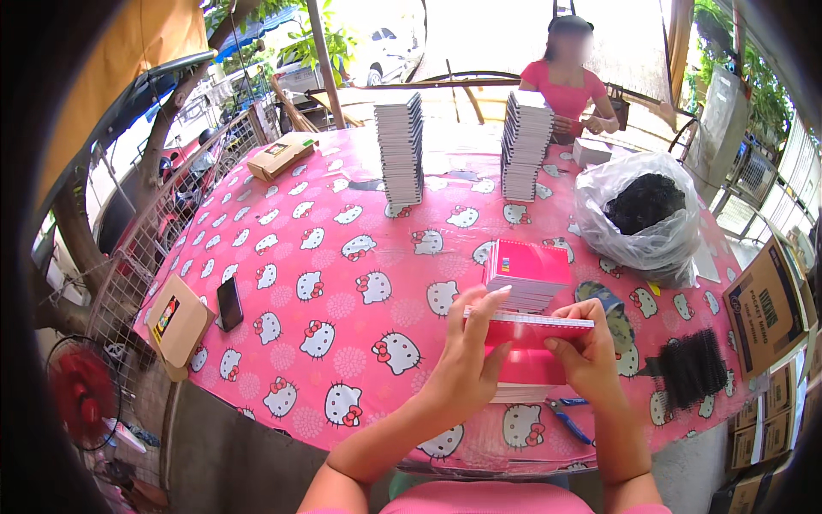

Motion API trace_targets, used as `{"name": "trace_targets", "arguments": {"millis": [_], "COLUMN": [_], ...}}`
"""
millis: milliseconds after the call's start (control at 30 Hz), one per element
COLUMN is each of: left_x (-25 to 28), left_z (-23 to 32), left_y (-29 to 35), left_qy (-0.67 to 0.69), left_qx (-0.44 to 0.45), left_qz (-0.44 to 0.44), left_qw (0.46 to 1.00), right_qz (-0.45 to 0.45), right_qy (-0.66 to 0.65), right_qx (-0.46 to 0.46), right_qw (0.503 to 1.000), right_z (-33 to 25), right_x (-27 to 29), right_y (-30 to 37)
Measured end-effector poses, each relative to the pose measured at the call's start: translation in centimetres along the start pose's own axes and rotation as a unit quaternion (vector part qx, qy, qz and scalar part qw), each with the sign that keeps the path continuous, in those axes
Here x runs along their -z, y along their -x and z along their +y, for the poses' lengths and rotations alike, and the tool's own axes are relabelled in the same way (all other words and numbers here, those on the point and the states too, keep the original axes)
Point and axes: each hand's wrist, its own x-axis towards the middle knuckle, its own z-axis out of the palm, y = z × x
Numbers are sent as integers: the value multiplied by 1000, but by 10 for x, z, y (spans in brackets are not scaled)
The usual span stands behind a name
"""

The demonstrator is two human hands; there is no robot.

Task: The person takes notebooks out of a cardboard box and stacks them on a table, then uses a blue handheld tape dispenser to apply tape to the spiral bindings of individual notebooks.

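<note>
My left hand (469, 351) and my right hand (592, 347) hold a small pink-covered memo pad (548, 321) between them, its white page edge facing up. The left fingers are at its left end, and the right thumb and fingers pinch its right end. Under the hands lies a low pile of pink-covered pads (527, 370). Just beyond stands a taller stack of the same pink pads (529, 261). Blue-handled pliers (572, 421) lie beside my right wrist. Farther right is a heap of black spiral binding coils (689, 370).
Two tall stacks of spiral-bound pads, left (400, 150) and right (524, 146), rise at the back. A plastic bag (599, 201) holds black coils. A patterned cloth (612, 313), phone (229, 303) and cardboard boxes (281, 156) rest on the pink tablecloth. Another person (569, 86) sits across.
</note>
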Motion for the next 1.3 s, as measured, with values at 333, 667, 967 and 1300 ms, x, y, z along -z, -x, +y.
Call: {"name": "trace_targets", "arguments": {"millis": [333, 667, 967, 1300], "left_x": [-16, -17, 13, 43], "left_z": [21, 17, 13, -12], "left_y": [-26, -31, -11, -19], "left_qy": [-204, -142, -97, -61], "left_qx": [-82, -124, -179, -170], "left_qz": [20, 46, 71, 104], "left_qw": [975, 981, 976, 978], "right_qz": [16, 214, 333, 284], "right_qy": [319, 667, 578, 699], "right_qx": [119, -174, -70, -51], "right_qw": [940, 692, 741, 655], "right_z": [0, 143, 134, 133], "right_x": [49, 246, 244, 239], "right_y": [2, 94, 81, 91]}}
